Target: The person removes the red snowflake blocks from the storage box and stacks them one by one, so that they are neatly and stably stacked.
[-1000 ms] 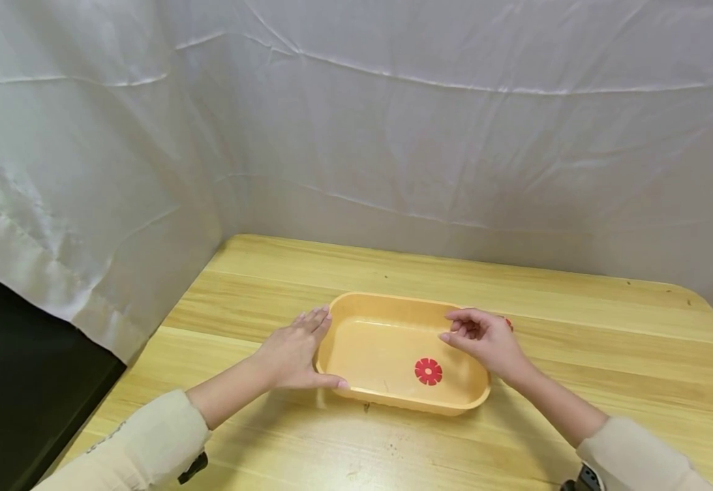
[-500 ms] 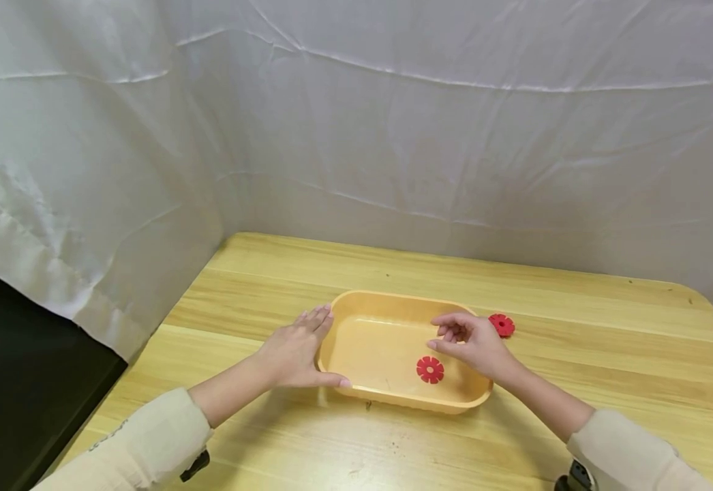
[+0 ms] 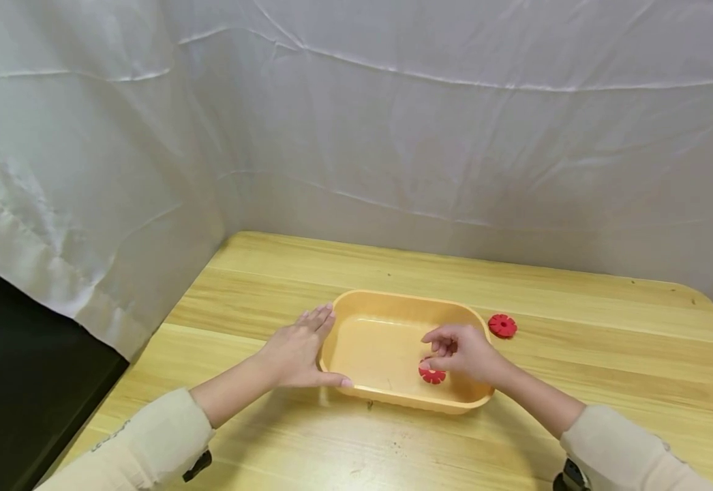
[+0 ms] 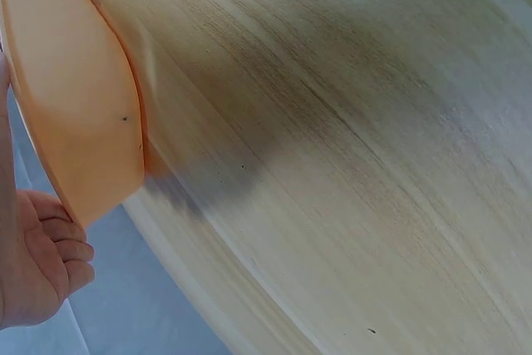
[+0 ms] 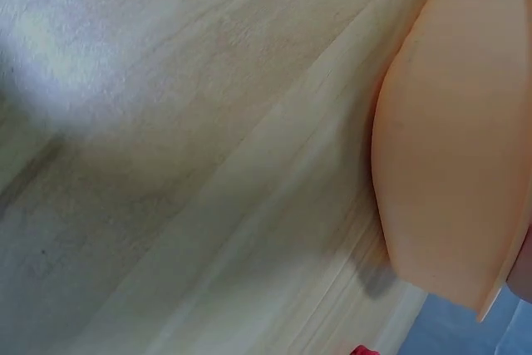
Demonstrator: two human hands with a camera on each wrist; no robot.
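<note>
The right hand [image 3: 463, 353] is pinching the red disc [image 3: 432, 374] inside the tray [image 3: 393, 399] at five o'clock, best lifted straight up, while the left hand [image 3: 295, 349], its grip released, is bracing the tray's nine o'clock end on the worktop [image 3: 577, 354].

Glossy plastic tub [image 3: 387, 399]; grained wood table [image 3: 608, 354]; creased cloth backdrop [image 3: 430, 136].

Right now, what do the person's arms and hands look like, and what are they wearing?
Both hands, the left hand and the right hand, are bare: no gloves, and no rings or watch that I can make out. Each forearm is bare up to a pushed-back, loose cream sleeve. A small dark device shows under the left sleeve, and another one under the right.
</note>
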